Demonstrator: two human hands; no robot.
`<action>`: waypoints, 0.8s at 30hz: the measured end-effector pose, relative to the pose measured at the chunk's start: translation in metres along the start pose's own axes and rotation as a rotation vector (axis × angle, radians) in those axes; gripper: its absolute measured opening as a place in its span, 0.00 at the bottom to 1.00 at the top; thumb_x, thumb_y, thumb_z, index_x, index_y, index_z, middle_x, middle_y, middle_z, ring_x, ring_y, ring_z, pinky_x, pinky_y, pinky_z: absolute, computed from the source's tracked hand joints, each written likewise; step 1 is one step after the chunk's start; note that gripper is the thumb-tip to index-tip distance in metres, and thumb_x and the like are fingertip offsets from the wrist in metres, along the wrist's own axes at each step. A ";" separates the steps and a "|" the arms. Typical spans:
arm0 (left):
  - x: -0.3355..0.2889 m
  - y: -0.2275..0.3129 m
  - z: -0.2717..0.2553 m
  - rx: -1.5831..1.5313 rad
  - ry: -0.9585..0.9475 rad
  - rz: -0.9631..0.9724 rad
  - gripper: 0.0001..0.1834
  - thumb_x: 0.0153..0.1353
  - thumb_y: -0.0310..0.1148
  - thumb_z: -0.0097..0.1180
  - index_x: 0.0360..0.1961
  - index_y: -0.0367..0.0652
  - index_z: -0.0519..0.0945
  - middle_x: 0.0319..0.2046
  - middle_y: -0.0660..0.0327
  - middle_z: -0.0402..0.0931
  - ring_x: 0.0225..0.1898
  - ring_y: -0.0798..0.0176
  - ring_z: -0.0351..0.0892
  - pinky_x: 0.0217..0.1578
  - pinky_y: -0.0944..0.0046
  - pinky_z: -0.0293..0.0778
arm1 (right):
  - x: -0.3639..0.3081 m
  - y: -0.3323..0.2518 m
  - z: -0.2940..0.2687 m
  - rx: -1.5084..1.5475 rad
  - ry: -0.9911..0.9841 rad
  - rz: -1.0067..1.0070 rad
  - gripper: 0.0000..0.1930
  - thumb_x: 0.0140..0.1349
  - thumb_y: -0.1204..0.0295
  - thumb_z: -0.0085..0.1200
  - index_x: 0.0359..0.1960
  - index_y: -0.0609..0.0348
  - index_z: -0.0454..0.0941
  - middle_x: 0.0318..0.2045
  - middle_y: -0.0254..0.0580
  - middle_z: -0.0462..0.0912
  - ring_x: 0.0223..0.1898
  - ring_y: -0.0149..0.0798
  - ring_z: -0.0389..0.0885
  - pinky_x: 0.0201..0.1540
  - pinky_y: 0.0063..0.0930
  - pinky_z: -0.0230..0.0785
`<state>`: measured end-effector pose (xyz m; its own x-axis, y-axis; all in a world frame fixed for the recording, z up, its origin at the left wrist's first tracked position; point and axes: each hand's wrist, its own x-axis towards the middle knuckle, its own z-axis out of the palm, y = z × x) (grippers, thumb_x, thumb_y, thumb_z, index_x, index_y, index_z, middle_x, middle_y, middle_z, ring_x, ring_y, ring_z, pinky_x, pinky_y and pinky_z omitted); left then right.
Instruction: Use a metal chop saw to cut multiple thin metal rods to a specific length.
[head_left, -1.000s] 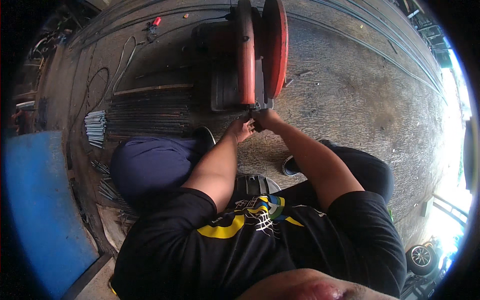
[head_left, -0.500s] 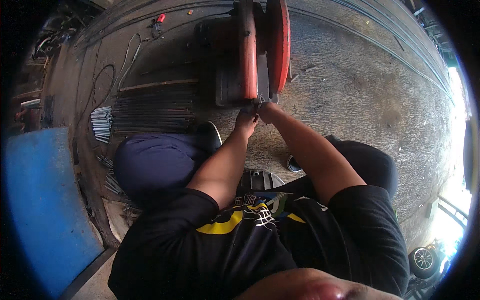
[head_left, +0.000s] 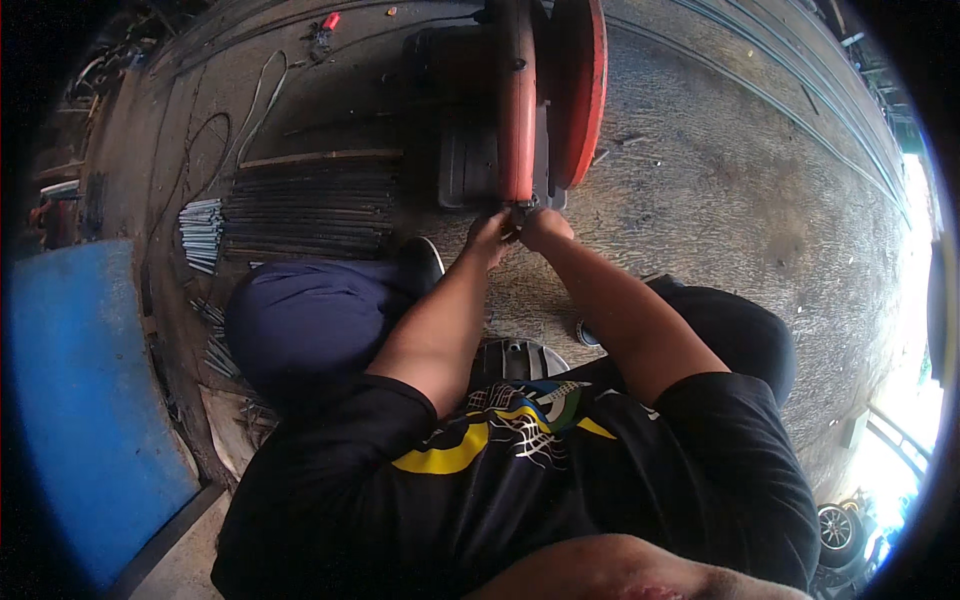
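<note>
A chop saw with a red arm (head_left: 517, 130) and a red wheel guard (head_left: 592, 95) stands on the floor in front of me. Its dark base (head_left: 470, 165) shows left of the arm. Both my hands meet at the near end of that arm. My left hand (head_left: 487, 238) is closed beside a small dark and yellowish part, too small to name. Close on its right, my right hand (head_left: 546, 230) is curled in against the saw's front. What the fingers of either hand grip is hidden by the hands themselves.
Left of the saw lie a row of long dark rods (head_left: 310, 205) and a bundle of short silvery rods (head_left: 201, 236). A thin cable (head_left: 268, 105) loops behind them. A blue panel (head_left: 90, 420) is at far left. Long pipes (head_left: 790, 95) run along the far right.
The saw sits slightly further right in the picture as the view shifts. My hands remain at its near end, now a little further apart, with the left one slightly turned.
</note>
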<state>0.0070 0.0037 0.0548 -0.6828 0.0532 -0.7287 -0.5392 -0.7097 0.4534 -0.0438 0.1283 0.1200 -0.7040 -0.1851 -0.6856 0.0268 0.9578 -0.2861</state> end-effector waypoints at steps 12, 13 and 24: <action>0.030 -0.006 -0.032 1.076 0.382 0.646 0.29 0.50 0.58 0.59 0.41 0.43 0.77 0.34 0.57 0.79 0.36 0.56 0.78 0.36 0.59 0.72 | -0.009 -0.009 -0.013 0.177 -0.016 0.177 0.18 0.53 0.60 0.53 0.43 0.55 0.80 0.45 0.47 0.80 0.49 0.45 0.78 0.49 0.36 0.71; 0.029 -0.006 -0.030 1.132 0.447 0.769 0.31 0.49 0.60 0.58 0.39 0.42 0.79 0.34 0.54 0.81 0.38 0.52 0.80 0.38 0.57 0.72 | -0.006 -0.006 -0.011 0.183 -0.025 0.170 0.18 0.54 0.60 0.53 0.42 0.56 0.80 0.44 0.48 0.81 0.49 0.46 0.79 0.49 0.37 0.71; 0.013 0.011 -0.028 1.009 0.130 0.487 0.25 0.49 0.54 0.61 0.38 0.44 0.79 0.35 0.53 0.80 0.38 0.52 0.79 0.40 0.57 0.72 | 0.009 0.009 -0.008 0.072 -0.004 0.021 0.18 0.53 0.62 0.52 0.43 0.59 0.79 0.44 0.50 0.80 0.49 0.48 0.78 0.49 0.37 0.72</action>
<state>0.0055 -0.0229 0.0359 -0.9045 -0.1899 -0.3819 -0.4214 0.2610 0.8685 -0.0556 0.1365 0.1163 -0.6999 -0.1657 -0.6948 0.0932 0.9432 -0.3188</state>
